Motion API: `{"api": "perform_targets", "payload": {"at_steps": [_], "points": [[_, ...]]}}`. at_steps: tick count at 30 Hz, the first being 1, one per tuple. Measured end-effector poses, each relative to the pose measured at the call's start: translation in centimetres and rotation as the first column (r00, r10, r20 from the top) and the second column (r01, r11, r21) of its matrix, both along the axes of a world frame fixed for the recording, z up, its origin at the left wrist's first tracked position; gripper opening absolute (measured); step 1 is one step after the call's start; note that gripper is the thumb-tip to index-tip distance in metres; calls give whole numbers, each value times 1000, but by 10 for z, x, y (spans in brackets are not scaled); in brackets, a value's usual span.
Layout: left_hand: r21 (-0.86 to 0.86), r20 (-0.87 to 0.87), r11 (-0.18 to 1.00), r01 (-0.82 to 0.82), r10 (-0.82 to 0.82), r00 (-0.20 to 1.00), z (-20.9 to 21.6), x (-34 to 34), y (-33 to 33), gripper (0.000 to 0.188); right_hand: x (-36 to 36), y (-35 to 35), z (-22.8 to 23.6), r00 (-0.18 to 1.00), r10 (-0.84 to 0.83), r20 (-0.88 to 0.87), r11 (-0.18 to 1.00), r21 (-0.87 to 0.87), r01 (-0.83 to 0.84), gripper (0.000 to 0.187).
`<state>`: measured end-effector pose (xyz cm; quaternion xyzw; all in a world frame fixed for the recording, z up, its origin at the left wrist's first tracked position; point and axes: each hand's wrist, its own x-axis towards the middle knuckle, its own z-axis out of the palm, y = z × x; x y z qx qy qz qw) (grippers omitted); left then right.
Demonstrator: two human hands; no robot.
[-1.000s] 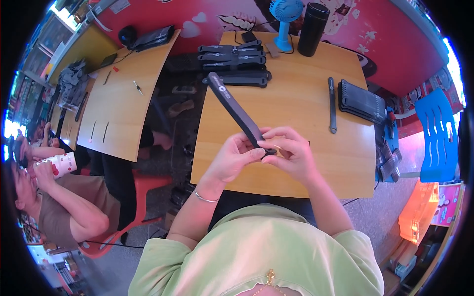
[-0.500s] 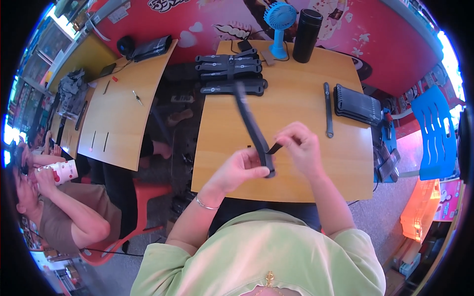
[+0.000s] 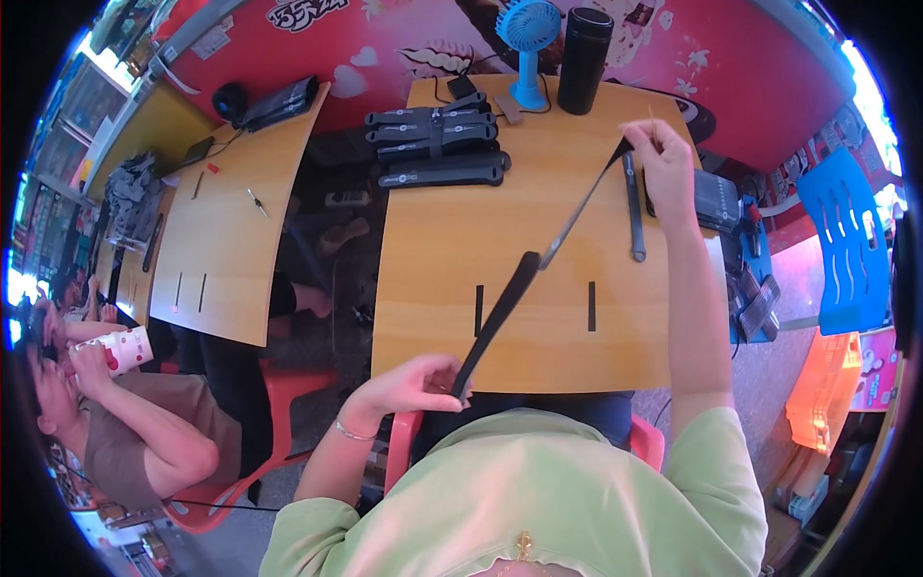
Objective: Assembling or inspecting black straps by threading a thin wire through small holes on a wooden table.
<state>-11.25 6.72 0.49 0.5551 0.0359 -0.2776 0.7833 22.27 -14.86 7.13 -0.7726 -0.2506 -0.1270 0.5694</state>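
Observation:
A black strap (image 3: 505,306) runs slantwise above the table, continuing at its upper end as a thin, shiny dark strip (image 3: 575,223). My left hand (image 3: 423,385) is closed on the strap's lower end at the table's front edge. Up at the far right, my right hand (image 3: 661,163) pinches the top end of the strip, its fingers pressed together. Two short black bars (image 3: 479,311) show on the tabletop, one on each side of its middle. Another black strap (image 3: 635,212) lies just left of my right forearm.
Bundled black straps (image 3: 433,135) lie at the far left of the wooden table (image 3: 423,250). A blue fan (image 3: 528,48) and black bottle (image 3: 584,62) stand behind. My right arm partly covers a dark stack (image 3: 716,197). A seated person (image 3: 163,413) drinks at left.
My right hand has swung up and far right with the strip's end. My left hand has dropped down and left with the strap, stretching the two apart.

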Motion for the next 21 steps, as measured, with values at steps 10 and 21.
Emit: {"api": "perform_targets", "payload": {"at_steps": [10,21], "points": [[161,-106,980,-117,135,985,-10,-45,32,34,25,-12,2,980,-170,102,983,85,162,13],[-392,-35,782,-485,514,857,-18,26,-19,50,-71,-25,-118,933,36,357,790,-582,192,13]]}}
